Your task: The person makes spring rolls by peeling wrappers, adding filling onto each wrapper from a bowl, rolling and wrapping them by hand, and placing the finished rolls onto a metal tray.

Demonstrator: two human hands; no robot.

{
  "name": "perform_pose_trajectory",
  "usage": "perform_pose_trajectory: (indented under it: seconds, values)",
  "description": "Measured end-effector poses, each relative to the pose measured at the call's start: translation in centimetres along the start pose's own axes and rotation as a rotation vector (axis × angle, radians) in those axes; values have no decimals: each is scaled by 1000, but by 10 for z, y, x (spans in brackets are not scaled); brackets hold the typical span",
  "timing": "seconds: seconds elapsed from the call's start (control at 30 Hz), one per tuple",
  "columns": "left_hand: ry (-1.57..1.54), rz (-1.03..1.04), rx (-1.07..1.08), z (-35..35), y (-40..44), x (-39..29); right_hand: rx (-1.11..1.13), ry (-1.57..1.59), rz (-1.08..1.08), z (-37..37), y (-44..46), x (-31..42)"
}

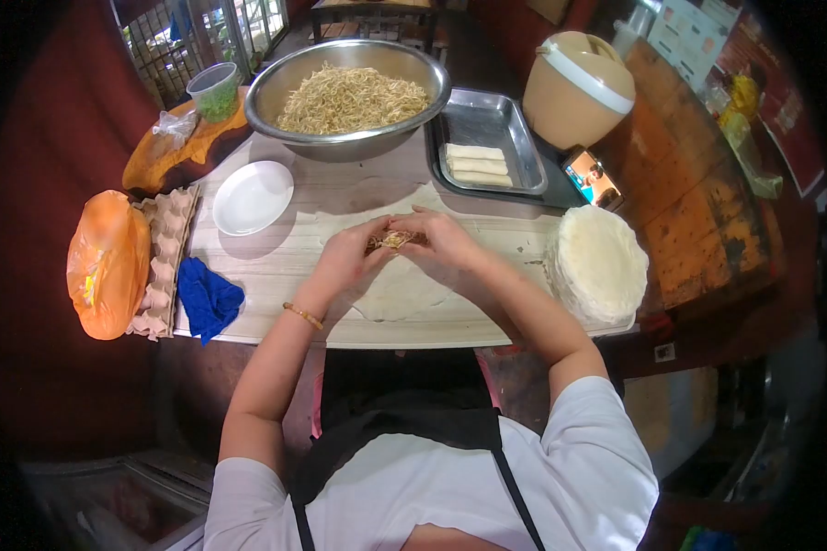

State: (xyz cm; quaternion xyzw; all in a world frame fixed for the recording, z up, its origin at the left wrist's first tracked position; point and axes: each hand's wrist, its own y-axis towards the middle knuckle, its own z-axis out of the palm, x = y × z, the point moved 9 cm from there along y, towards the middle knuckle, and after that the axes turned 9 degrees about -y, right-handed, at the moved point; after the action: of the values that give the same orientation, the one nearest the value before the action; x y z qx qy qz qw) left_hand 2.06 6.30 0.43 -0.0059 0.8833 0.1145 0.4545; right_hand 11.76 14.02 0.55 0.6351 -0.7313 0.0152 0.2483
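On the table in front of me lies a thin round wrapper. A small heap of bean sprout filling rests on it. My left hand curls around the left end of the filling, and my right hand curls around the right end. Their fingertips nearly meet at the far side. Part of the filling and wrapper is hidden under the fingers. A tall stack of wrappers stands to the right. Behind my hands, a large steel bowl holds loose bean sprouts.
Several rolled spring rolls lie in a metal tray. Beside it are a phone and a beige cooler. Leftward sit a white plate, blue cloth, egg carton, orange bag and tub of greens.
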Motion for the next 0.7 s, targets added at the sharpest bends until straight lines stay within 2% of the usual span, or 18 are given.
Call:
perform_pose_trajectory:
  seconds: [0.13,0.17,0.23,0.27,0.3,0.33,0.37,0.4,0.43,0.47,0.57,0.7]
  values:
    - [59,100,-50,-6,-2,1,-147,37,-43,-20,-2,6]
    - [52,155,-124,-13,-6,0,-146,38,-45,-25,-5,4]
    - [44,208,-198,-27,-15,-4,-166,-1,28,-49,-8,5]
    - [-40,149,-242,-38,-20,0,-165,-1,29,-52,-12,0]
    - [-124,90,-286,-51,-26,1,-200,3,167,-57,-18,-18]
    - [7,15,-349,-65,-34,-2,-239,6,308,-60,-24,-35]
    - [63,-16,-435,-74,-41,19,-247,-4,321,-58,-25,-42]
    - [111,-38,-513,-82,-46,42,-259,-29,452,-54,-30,-60]
    - [60,-76,-560,-86,-50,56,-274,-55,587,-50,-39,-78]
    - [92,-147,-541,-89,-51,55,-306,-87,555,-46,-40,-86]
    - [284,-188,-506,-89,-50,64,-250,-259,667,-45,-35,-82]
    - [289,-310,-484,-86,-43,63,-217,-286,773,-41,-29,-82]
